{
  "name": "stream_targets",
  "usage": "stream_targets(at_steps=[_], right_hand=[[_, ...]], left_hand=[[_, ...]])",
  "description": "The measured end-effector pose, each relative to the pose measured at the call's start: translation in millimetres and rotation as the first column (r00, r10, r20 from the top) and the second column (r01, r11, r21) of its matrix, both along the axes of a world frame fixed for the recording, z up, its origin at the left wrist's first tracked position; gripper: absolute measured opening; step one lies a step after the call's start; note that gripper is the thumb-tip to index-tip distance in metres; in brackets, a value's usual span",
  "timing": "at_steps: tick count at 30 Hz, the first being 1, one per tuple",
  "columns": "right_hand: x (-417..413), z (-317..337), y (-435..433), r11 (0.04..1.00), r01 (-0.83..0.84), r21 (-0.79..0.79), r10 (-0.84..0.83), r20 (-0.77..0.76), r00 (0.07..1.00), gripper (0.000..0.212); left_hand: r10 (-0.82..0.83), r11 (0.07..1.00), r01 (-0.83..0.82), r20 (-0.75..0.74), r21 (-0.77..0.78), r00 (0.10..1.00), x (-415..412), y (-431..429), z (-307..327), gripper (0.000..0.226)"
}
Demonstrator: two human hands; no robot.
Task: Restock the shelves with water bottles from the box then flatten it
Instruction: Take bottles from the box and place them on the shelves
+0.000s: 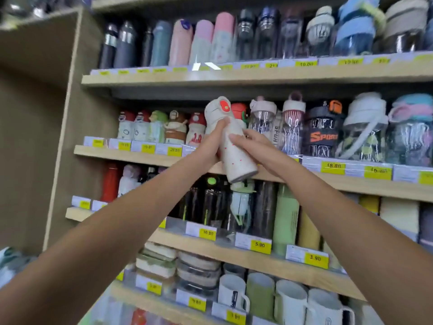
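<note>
I'm seeing a brown side panel (35, 113) standing far L. Small character bottles (159, 127) are sitting on the mid shelf (140, 157), w/ yellow price tags (174, 151) along its edge. L hand (210, 144) is gripping the white bottle (234, 151) from its L side, thumb reaching up near the cap. Bottle is tilting, red-button cap up-L, base down-R, hanging in front of that shelf's edge, not on it. R hand (255, 144) is clamping its R side, thumb lying across the front. Black Sport bottle (324, 134) is standing further R.
</note>
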State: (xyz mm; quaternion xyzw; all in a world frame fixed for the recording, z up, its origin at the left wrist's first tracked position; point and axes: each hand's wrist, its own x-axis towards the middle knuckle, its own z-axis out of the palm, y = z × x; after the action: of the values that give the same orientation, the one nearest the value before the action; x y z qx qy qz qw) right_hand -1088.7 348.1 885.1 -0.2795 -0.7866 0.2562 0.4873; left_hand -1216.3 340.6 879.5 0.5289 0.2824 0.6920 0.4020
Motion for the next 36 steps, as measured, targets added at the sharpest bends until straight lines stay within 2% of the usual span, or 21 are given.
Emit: stream_targets(at_steps=[2, 4, 6, 9, 10, 14, 17, 20, 22, 24, 27, 28, 31, 32, 36], right_hand=[[-5.6, 11.5, 11.4, 0.999, 0.011, 0.053, -0.015, 0.076, 0.997, 0.033], [-10.4, 20.2, 18.6, 0.996, -0.003, 0.086, -0.009, 0.135, 0.991, 0.041], [-19.7, 28.0, 28.0, 0.988, 0.035, 0.150, -0.053, 0.114, 0.992, 0.038], [-33.1, 37.0, 44.5, 0.946, 0.166, 0.280, -0.189, 0.057, 0.980, 0.035], [-36.3, 38.5, 50.3, 0.934, 0.189, 0.304, -0.212, 0.045, 0.976, 0.036], [-52.4, 36.2, 72.1, 0.944, 0.119, 0.307, -0.129, 0.010, 0.992, 0.047], [-63.8, 32.8, 84.3, 0.922, 0.163, 0.350, -0.169, -0.014, 0.986, 0.042], [-68.8, 34.7, 94.9, 0.817, 0.379, 0.435, -0.350, -0.148, 0.925, 0.044], [-69.4, 36.1, 102.1, 0.700, 0.515, 0.495, -0.482, -0.205, 0.852, 0.038], [-69.5, 33.5, 109.5, 0.605, 0.600, 0.524, -0.577, -0.231, 0.784, 0.040], [-74.5, 25.4, 118.3, 0.511, 0.662, 0.549, -0.679, -0.215, 0.702, 0.047], [-76.6, 22.6, 119.8, 0.488, 0.669, 0.560, -0.707, -0.196, 0.680, 0.048], [-82.8, 21.1, 122.3, 0.415, 0.699, 0.583, -0.769, -0.186, 0.612, 0.051], [-83.1, 22.2, 121.2, 0.393, 0.706, 0.590, -0.784, -0.185, 0.592, 0.051], [-84.0, 19.1, 122.3, 0.349, 0.716, 0.604, -0.845, -0.127, 0.519, 0.051]], left_hand=[[0.008, 0.999, -0.010, 0.059, 0.034, 0.998, -7.9, 13.5, 17.0, 0.043], [0.016, 0.997, -0.026, 0.134, 0.069, 0.991, -17.1, 24.0, 31.0, 0.066], [0.028, 0.995, -0.042, 0.147, 0.096, 0.989, -28.2, 34.4, 40.6, 0.083], [0.033, 0.998, -0.033, 0.006, 0.060, 0.999, -39.8, 48.1, 43.1, 0.116], [0.064, 0.996, -0.060, -0.060, 0.059, 0.996, -41.0, 49.9, 43.1, 0.120], [0.286, 0.957, -0.272, -0.160, 0.102, 0.945, -56.7, 70.1, 45.8, 0.113], [0.439, 0.890, -0.392, -0.198, 0.234, 0.877, -66.1, 74.9, 48.0, 0.102], [0.475, 0.849, -0.399, -0.171, 0.347, 0.863, -77.1, 88.3, 50.8, 0.100], [0.507, 0.830, -0.423, -0.178, 0.362, 0.843, -83.0, 98.3, 51.2, 0.107], [0.542, 0.813, -0.447, -0.206, 0.373, 0.814, -84.0, 106.3, 46.6, 0.106], [0.538, 0.815, -0.419, -0.251, 0.401, 0.805, -84.5, 126.0, 37.6, 0.109], [0.562, 0.805, -0.433, -0.288, 0.405, 0.775, -83.7, 130.0, 35.1, 0.111], [0.698, 0.714, -0.541, -0.387, 0.444, 0.603, -81.5, 139.4, 32.7, 0.108], [0.712, 0.702, -0.550, -0.404, 0.454, 0.575, -80.4, 139.7, 33.5, 0.108], [0.668, 0.742, -0.541, -0.515, 0.397, 0.538, -79.7, 143.9, 34.5, 0.103]])
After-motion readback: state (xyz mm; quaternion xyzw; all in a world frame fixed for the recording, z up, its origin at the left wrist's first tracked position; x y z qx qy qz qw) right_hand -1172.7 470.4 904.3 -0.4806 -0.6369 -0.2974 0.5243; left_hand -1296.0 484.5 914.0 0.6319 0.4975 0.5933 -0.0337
